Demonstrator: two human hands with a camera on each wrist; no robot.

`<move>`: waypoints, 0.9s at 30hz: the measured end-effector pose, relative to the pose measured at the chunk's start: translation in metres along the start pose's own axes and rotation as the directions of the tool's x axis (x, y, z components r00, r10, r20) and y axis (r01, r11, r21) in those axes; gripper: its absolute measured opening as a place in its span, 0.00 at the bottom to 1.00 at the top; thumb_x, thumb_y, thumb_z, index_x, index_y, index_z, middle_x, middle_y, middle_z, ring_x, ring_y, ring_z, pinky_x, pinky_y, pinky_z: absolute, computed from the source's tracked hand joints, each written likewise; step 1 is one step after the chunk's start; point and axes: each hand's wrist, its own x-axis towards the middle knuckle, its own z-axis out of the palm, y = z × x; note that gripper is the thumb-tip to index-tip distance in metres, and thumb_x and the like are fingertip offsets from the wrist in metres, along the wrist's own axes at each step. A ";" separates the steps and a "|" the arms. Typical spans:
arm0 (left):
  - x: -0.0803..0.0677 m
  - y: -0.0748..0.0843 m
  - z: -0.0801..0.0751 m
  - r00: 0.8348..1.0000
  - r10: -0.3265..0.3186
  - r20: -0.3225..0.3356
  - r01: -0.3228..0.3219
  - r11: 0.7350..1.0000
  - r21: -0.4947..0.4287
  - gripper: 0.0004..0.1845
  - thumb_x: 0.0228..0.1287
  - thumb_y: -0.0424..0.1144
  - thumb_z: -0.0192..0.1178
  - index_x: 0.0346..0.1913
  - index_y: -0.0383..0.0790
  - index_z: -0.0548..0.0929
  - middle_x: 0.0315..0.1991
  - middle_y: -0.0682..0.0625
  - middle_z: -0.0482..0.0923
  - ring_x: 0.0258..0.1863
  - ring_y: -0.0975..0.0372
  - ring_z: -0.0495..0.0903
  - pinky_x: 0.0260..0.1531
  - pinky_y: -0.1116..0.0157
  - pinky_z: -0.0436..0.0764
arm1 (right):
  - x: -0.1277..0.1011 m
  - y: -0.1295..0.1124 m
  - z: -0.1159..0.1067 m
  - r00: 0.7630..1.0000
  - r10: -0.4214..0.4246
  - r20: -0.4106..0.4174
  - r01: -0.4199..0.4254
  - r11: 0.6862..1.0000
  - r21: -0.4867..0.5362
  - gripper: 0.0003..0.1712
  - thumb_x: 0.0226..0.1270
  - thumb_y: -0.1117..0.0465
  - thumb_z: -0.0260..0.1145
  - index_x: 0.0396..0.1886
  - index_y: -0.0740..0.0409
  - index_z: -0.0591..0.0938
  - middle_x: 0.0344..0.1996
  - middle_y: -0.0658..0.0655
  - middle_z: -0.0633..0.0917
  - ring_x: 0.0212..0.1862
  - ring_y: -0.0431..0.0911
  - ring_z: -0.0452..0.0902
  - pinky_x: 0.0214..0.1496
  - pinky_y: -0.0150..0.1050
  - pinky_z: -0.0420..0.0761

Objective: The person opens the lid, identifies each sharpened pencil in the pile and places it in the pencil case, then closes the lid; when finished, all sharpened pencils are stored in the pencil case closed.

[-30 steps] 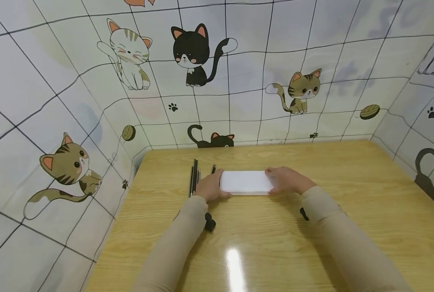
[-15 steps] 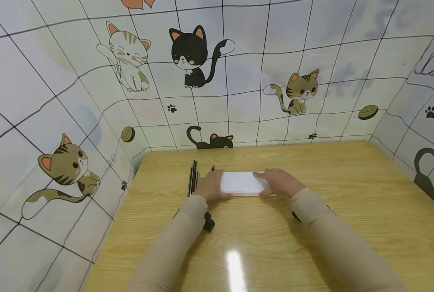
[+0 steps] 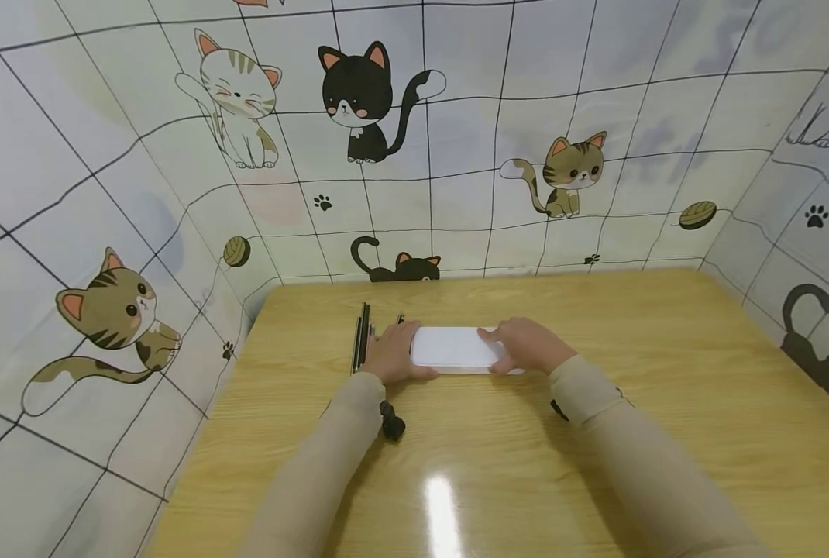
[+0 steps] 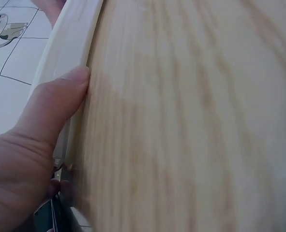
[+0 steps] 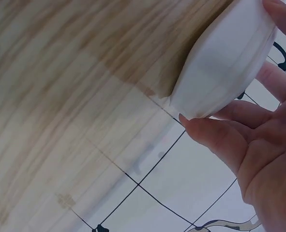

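A flat white box with rounded corners lies on the wooden table, its long side running left to right. My left hand holds its left end, and the thumb presses against the box's side. My right hand covers the right end from above. In the right wrist view its fingers curl around the rounded white end. The box's right edge is hidden under that hand.
Several thin dark sticks lie side by side just left of my left hand. Panels printed with cats wall in the table on the left, back and right. Small black wrist mounts sit on both sleeves.
My right hand has slid leftward over the top of the white box, covering more of it. The left hand has kept its hold on the left end.
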 end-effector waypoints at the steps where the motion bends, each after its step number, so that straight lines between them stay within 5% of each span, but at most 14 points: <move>1: -0.001 -0.002 -0.001 1.000 -0.006 -0.005 0.006 1.000 -0.003 0.59 0.39 0.71 0.76 0.76 0.50 0.67 0.73 0.53 0.68 0.69 0.54 0.68 0.64 0.36 0.61 | 0.001 0.000 0.001 1.000 -0.004 -0.003 0.004 1.000 0.004 0.45 0.54 0.48 0.79 0.69 0.64 0.76 0.43 0.63 0.87 0.37 0.49 0.78 0.45 0.47 0.80; 11: -0.002 0.002 0.001 0.999 -0.029 0.036 0.030 0.999 -0.028 0.58 0.40 0.69 0.78 0.76 0.54 0.66 0.73 0.55 0.67 0.71 0.52 0.64 0.66 0.34 0.56 | -0.001 0.008 -0.002 0.999 0.016 0.045 -0.022 0.990 0.142 0.40 0.60 0.50 0.76 0.68 0.63 0.76 0.56 0.64 0.84 0.45 0.50 0.78 0.51 0.49 0.77; 19: -0.003 0.000 0.002 0.999 -0.033 0.033 0.034 0.999 -0.030 0.57 0.40 0.69 0.77 0.75 0.53 0.67 0.71 0.55 0.70 0.69 0.53 0.66 0.64 0.36 0.59 | -0.007 -0.001 0.007 0.998 0.040 0.045 -0.042 0.999 0.028 0.45 0.60 0.48 0.76 0.73 0.60 0.72 0.57 0.74 0.80 0.52 0.65 0.80 0.56 0.56 0.79; 27: -0.005 -0.001 -0.001 0.999 -0.029 0.018 0.029 0.999 -0.017 0.57 0.40 0.70 0.77 0.75 0.53 0.67 0.70 0.55 0.70 0.67 0.53 0.67 0.59 0.41 0.64 | -0.013 0.004 0.002 0.994 0.058 0.093 -0.073 0.983 0.169 0.45 0.62 0.57 0.76 0.76 0.60 0.68 0.71 0.78 0.64 0.71 0.73 0.61 0.70 0.64 0.64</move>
